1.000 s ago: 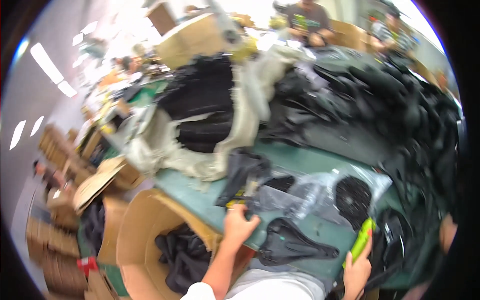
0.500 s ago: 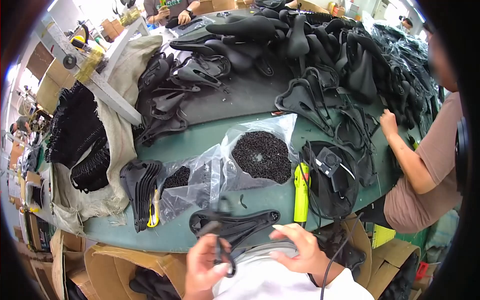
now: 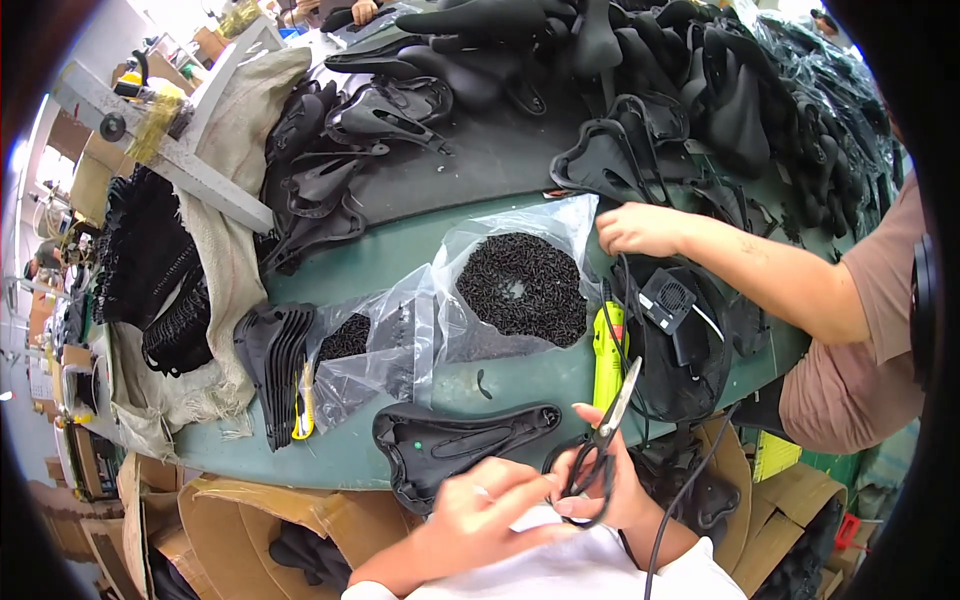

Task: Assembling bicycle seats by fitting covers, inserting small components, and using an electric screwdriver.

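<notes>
A pair of scissors (image 3: 612, 420) with black handles is in my right hand (image 3: 625, 490), its blades pointing up and away. The fingers of my left hand (image 3: 485, 515) are bent against the scissors' handles, so both hands meet there. Just beyond my left hand lies a black bicycle saddle shell (image 3: 410, 450), hollow side up, at the table's near edge. A small black curved scrap (image 3: 483, 384) is on the table behind it. The yellow-green power screwdriver (image 3: 607, 360) lies right beyond the scissors.
Clear plastic bags hold small black parts (image 3: 520, 290). At left are stacked black shells (image 3: 270, 360) and a yellow utility knife (image 3: 303, 405). A co-worker's arm (image 3: 760, 255) reaches in from the right. Many saddles (image 3: 590, 45) are heaped behind; a cardboard box (image 3: 240, 515) stands below the edge.
The scissors have passed from my left hand into my right, blades now raised. My hands have come together. The co-worker's hand has reached leftward to beside the plastic bag.
</notes>
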Available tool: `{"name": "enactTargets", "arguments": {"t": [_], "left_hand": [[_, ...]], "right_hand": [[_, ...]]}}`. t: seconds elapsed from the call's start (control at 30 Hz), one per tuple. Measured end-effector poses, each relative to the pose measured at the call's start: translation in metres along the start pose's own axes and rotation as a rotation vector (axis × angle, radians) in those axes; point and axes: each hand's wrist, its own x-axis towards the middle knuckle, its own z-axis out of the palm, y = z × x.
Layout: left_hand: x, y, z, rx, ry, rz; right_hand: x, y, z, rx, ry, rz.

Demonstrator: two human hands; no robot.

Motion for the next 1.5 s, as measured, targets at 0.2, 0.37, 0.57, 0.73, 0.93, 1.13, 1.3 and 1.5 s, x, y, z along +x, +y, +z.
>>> {"name": "enactTargets", "arguments": {"t": [0.2,0.37,0.57,0.73,0.93,1.13,1.3,1.5], "left_hand": [[0.036,-0.045,-0.032,0.109,-0.04,-0.187],[0.017,-0.096,0.015,0.394,-0.423,-0.083],[-0.004,-0.102,0.007,0.488,-0.396,-0.232],[0.009,-0.111,0.007,0.256,-0.157,-0.076],[0.009,-0.113,0.026,0.223,-0.125,0.017],[-0.001,-0.126,0.035,0.266,-0.076,0.065],[0.006,-0.122,0.033,0.246,-0.078,0.012],[0.005,-0.125,0.034,0.245,-0.072,0.013]], "right_hand": [[-0.019,-0.015,-0.017,-0.178,0.096,0.261],[-0.039,0.015,-0.034,-0.001,-0.047,0.289],[-0.05,0.034,-0.028,0.246,-0.049,0.469],[-0.038,0.032,-0.019,0.288,-0.073,0.542],[-0.028,0.037,-0.013,0.306,-0.028,0.535],[-0.025,0.03,-0.01,0.279,-0.037,0.593],[-0.018,0.025,-0.004,0.255,-0.005,0.592],[-0.017,0.022,0.007,0.275,0.067,0.611]]}}
